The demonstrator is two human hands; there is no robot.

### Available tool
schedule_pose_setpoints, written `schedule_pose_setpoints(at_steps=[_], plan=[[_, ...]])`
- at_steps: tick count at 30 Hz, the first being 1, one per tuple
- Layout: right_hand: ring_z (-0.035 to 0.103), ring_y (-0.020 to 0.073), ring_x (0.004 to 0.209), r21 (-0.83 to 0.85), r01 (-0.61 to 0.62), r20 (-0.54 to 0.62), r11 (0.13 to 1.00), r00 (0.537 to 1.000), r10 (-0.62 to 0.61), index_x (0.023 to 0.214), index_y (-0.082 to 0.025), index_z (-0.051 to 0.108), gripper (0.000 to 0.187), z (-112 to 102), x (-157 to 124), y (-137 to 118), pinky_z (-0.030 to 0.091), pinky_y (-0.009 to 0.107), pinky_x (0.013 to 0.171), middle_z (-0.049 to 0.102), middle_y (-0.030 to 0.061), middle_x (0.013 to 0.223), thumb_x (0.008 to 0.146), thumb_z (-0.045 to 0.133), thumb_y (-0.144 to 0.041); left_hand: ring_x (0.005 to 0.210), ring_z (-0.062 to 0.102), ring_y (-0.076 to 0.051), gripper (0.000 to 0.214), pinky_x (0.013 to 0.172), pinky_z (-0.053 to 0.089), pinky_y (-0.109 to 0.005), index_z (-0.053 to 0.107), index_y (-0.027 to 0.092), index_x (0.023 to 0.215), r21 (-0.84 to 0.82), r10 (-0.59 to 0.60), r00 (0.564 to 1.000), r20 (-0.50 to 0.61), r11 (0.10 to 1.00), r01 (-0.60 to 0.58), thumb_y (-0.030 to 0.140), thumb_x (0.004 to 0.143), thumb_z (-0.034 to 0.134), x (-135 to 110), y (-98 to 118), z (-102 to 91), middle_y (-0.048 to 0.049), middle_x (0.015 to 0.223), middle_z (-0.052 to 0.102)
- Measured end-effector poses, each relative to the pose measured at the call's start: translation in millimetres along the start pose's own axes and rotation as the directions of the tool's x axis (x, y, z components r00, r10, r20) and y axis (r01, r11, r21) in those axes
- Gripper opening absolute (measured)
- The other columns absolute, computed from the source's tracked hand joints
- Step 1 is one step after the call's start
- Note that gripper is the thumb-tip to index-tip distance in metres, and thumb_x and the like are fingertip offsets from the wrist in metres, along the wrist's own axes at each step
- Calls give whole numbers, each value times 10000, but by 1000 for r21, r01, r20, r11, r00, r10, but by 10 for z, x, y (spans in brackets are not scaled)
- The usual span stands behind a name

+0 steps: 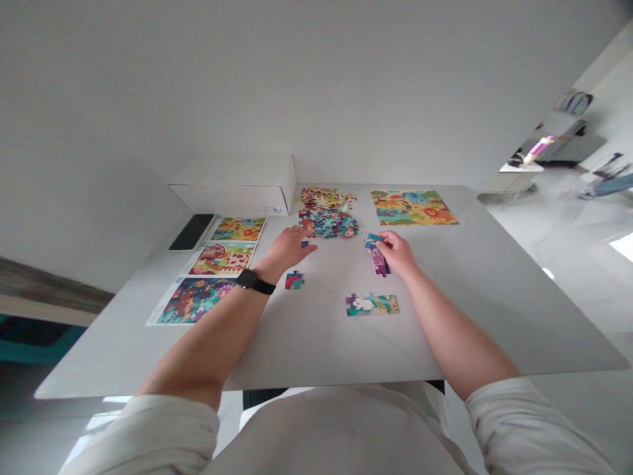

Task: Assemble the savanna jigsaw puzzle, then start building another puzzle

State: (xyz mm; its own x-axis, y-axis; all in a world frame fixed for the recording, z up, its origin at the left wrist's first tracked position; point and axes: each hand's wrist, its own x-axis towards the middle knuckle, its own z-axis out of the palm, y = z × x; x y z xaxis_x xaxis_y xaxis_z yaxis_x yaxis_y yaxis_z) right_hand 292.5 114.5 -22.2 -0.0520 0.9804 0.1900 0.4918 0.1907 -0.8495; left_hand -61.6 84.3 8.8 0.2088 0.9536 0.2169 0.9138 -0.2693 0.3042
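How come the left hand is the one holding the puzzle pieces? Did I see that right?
Not quite: the right hand is holding the puzzle pieces, not the left. The left hand, with the black watch on its wrist, is beside the pile of puzzle pieces. You can see this in the head view.

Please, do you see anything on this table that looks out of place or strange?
A small joined clump of jigsaw pieces lies alone by the left hand, apart from the loose heap and the partly built section. It looks odd only because it is separated; damage cannot be judged from here.
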Motion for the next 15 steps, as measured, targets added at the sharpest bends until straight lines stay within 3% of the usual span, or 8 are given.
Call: schedule_pose_setpoints(at_steps=[5,9,15], plan=[[743,224,857,-35,13,7,999,1000,-13,1122,-271,734,260,59,19,7,570,359,844,812,17,950,900,652,-377,1591,504,-352,632,1357,353,-519,646,215,1555,49,148,978,147,986,-157,508,1001,730,-447,-33,4,-175,1688,569],[740,228,846,-79,23,5,997,1000,-22,1072,-283,738,209,108,15,-24,568,353,820,815,16,923,895,678,-377,1680,385,-353,681,1379,288,-557,532,221,1671,125,130,959,250,978,-165,528,1071,633,-577,-72,45,-191,1788,435],[699,195,682,-82,-8,49,997,999,12,1050,-283,736,167,95,-96,-84,547,319,700,808,10,867,897,682,-323,1719,304,-347,716,1393,258,-554,442,199,1735,169,119,954,274,971,-170,523,1108,562,-710,-34,80,-183,1832,350]])
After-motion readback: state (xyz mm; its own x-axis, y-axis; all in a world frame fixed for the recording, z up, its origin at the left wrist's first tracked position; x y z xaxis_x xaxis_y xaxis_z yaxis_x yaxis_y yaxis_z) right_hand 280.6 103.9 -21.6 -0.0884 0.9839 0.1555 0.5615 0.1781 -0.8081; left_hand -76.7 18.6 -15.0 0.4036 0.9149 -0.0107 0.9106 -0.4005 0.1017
